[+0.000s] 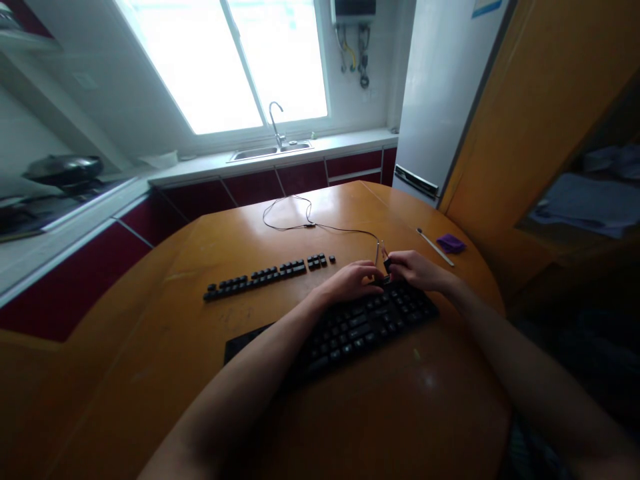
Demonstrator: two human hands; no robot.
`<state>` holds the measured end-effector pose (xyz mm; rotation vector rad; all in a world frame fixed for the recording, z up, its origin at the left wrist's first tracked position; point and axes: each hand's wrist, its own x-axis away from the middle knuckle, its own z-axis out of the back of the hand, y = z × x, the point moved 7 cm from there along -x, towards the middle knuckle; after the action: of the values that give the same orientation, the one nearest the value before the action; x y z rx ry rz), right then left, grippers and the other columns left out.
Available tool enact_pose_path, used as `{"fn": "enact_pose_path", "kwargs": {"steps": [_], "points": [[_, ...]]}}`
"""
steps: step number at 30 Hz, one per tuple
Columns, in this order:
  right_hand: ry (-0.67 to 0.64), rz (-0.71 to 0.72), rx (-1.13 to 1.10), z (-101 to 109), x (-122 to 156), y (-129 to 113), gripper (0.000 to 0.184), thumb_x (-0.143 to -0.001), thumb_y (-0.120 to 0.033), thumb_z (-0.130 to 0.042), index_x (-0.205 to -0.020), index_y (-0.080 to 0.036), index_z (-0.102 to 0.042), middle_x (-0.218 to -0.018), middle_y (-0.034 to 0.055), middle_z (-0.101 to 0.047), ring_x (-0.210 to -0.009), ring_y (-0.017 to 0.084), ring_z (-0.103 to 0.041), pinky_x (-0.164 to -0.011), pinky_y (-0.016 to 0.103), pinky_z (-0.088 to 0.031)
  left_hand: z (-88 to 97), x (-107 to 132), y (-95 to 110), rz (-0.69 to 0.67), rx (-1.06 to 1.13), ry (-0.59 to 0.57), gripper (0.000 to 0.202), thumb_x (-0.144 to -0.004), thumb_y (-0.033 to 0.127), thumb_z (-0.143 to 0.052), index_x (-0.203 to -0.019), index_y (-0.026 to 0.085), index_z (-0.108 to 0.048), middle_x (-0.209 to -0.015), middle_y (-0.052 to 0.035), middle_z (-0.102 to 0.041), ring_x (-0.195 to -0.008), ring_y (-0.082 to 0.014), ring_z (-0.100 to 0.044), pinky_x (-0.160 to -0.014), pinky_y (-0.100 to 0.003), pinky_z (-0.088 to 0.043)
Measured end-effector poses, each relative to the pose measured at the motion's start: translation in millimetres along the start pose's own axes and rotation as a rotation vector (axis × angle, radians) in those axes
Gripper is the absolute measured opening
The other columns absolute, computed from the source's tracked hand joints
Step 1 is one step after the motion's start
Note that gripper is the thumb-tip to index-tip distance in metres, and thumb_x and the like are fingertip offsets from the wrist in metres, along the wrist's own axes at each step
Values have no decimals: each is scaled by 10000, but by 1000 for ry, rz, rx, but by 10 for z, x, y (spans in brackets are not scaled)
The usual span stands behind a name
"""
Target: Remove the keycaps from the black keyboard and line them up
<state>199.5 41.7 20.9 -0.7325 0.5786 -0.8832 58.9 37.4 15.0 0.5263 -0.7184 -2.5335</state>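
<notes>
Black keyboard (360, 330), black loose keycaps (265, 275) in row, thin black cable (310, 225) on orange-brown wooden table (200, 360); purple cloth (451, 243) at right; dark red cabinet fronts (300, 177) behind.

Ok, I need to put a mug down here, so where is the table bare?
The table is bare left of the keyboard, in front of the keycap row, and along the near edge; also beyond the cable. It is crowded at the keyboard's far right corner, where the left hand and right hand meet.

Both forearms and hands (385, 277) are bare, without sleeves.
</notes>
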Motion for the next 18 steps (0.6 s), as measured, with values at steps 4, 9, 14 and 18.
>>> {"fn": "enact_pose_path", "kwargs": {"steps": [4,9,14,18], "points": [[75,30,38,35,-16,-39,173,-889,-229,-500,-720,-195,-519,-648,-6,-571,-598,139,-511,-570,261,-384,-4,-1,-11,6,4,0,281,-866,368,-704,-1111,231,-681,-1083,-49,-648,-1003,-196,-622,-920,-334,-495],[104,30,-24,12,-12,-40,170,-898,-248,-514,-736,-201,-525,-661,-1,-601,-605,149,-544,-579,266,-404,7,-14,-4,30,7,39,257,-871,368,-695,-1080,221,-670,-1051,-44,-662,-984,-190,-625,-908,-337,-498],[266,37,-83,11,-15,-60,156,-909,-285,-541,-776,-205,-550,-699,9,-632,-635,167,-588,-592,275,-434,81,-30,-18,69,43,197,271,-831,376,-730,-1000,191,-626,-940,-28,-677,-858,-164,-626,-797,-313,-513],[384,30,-101,-7,-29,-78,181,-921,-338,-547,-795,-209,-545,-729,17,-650,-652,172,-613,-594,275,-452,123,-20,-66,103,50,301,230,-830,280,-715,-1004,203,-585,-920,-4,-675,-804,-137,-621,-740,-279,-508]]}}
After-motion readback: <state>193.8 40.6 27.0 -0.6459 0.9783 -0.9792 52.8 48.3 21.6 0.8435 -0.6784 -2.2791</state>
